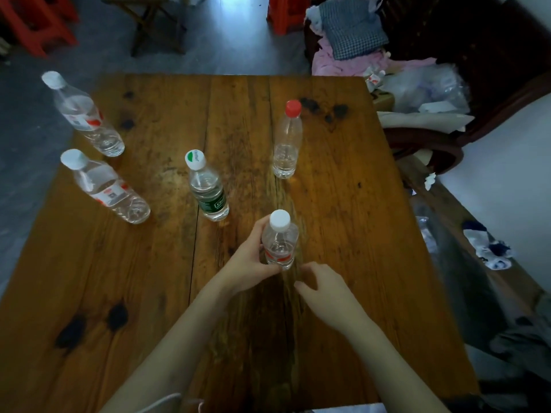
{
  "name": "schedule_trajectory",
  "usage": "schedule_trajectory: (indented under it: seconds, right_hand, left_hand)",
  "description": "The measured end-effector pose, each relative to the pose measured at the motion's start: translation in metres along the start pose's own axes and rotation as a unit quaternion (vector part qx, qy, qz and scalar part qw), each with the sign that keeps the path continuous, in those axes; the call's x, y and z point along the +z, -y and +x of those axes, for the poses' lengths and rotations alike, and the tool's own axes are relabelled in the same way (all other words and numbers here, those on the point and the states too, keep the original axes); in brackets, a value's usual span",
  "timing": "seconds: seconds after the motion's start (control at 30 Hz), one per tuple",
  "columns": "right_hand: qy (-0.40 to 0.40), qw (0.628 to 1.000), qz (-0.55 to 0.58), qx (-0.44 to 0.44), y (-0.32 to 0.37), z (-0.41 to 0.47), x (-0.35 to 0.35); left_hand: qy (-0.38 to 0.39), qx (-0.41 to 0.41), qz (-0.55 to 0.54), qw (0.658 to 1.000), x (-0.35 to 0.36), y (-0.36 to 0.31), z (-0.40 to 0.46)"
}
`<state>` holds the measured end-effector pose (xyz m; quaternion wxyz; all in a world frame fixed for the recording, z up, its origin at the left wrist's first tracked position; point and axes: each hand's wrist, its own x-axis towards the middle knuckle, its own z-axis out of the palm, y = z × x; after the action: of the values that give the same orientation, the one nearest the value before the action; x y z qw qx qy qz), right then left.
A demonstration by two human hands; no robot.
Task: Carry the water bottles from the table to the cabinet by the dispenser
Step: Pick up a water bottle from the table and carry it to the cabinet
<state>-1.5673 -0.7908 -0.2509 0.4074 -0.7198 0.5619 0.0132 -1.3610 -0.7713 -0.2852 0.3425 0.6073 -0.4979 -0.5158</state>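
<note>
Left hand (253, 260) grips nearest bottle (280, 242); 4 others stand.

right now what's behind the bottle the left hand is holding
Behind the small bottle stands the red-capped bottle on bare table. The left hand wraps the bottle's near side, so its fingers cover part of the label and base.

Little print can be made out. The green-and-white cap (195, 159) of the green-labelled bottle (208, 189) carries a short green word, too blurred to spell. Its green label (214, 204) bears white lettering in a box, also illegible. The red-and-white labels on the three white-capped bottles (86, 116) (111, 193) (279, 242) show only unreadable marks.
</note>
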Motion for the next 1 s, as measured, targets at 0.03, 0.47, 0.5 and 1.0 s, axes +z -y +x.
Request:
schedule_trajectory:
  seconds: [0.03,0.47,0.5,1.0]
  right_hand:
    - [0.003,1.000,0.004,0.000,-0.002,0.000,0.000]
    - [0.058,0.905,0.397,0.145,-0.022,-0.008,-0.009]
    - [0.065,0.874,0.449,0.172,-0.024,-0.010,-0.010]
    - [0.113,0.676,0.704,0.187,-0.055,-0.050,-0.024]
  left_hand:
    - [-0.010,0.002,-0.001,1.000,-0.002,0.001,0.002]
    - [-0.066,0.114,0.134,0.982,-0.007,-0.034,-0.013]
    - [-0.065,0.126,0.132,0.981,-0.006,-0.041,-0.016]
    - [0.045,0.241,0.164,0.955,0.036,-0.125,-0.029]
